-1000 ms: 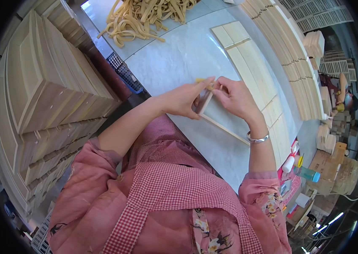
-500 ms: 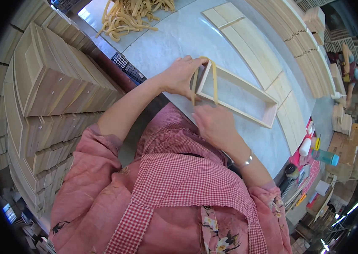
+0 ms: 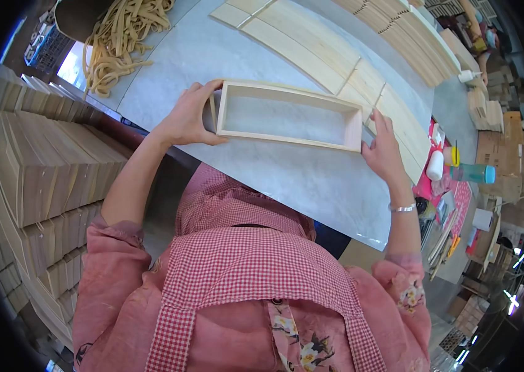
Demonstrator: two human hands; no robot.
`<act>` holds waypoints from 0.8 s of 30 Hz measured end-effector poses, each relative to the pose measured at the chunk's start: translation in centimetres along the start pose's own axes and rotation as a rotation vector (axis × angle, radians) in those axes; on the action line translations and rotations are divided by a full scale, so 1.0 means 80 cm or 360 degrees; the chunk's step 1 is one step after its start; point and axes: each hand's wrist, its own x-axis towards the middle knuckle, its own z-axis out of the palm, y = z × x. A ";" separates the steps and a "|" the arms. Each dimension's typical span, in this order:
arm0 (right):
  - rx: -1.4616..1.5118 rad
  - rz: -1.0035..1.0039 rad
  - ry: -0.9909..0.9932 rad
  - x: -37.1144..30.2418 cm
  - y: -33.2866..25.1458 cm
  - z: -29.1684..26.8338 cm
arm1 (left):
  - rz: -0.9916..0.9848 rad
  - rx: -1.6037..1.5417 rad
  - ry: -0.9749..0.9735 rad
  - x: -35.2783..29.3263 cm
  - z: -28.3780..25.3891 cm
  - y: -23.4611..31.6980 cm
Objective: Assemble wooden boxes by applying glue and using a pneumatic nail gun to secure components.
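A shallow rectangular frame of pale wood (image 3: 290,141) rests on the grey-white tabletop, its long side running left to right. My left hand (image 3: 190,115) grips its left end, thumb at the near corner and fingers at the far corner. A tan elastic band (image 3: 213,113) is stretched beside that end, between the thumb and fingers; a yellowish line along the far rail looks like the same band. At the frame's right end, my right hand (image 3: 387,149) holds on with thumb and fingers at the two corners.
Loose tan bands (image 3: 127,43) lie heaped at the far left. Flat boards (image 3: 311,49) are laid out behind the frame, with stacked slats (image 3: 398,37) beyond. Stacked wooden pieces (image 3: 45,167) stand at my left. A teal-lidded bottle (image 3: 472,173) is at the right; another person is farther off.
My right hand has gone from the frame's left end, near the band, to its right end. The frame has turned to lie more level across my view. The band's slanting strand across the frame is gone.
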 end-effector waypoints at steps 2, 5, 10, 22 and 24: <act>-0.0028 -0.0119 -0.0039 0.024 0.013 0.008 | 0.0020 -0.0023 0.0028 0.000 0.003 -0.003; 0.0073 -0.0141 -0.0182 0.029 0.014 0.008 | 0.0030 -0.0023 0.0037 0.003 0.001 -0.002; 0.0682 0.0085 0.0101 0.015 0.024 0.033 | 0.0001 0.0022 -0.0015 0.003 -0.004 0.000; -0.0294 -0.0654 0.0212 0.050 -0.219 0.131 | 0.0155 0.0323 -0.0067 0.012 -0.017 -0.008; -0.0393 -0.0627 0.0157 0.049 -0.220 0.139 | 0.0187 0.0407 -0.0080 0.005 -0.021 -0.021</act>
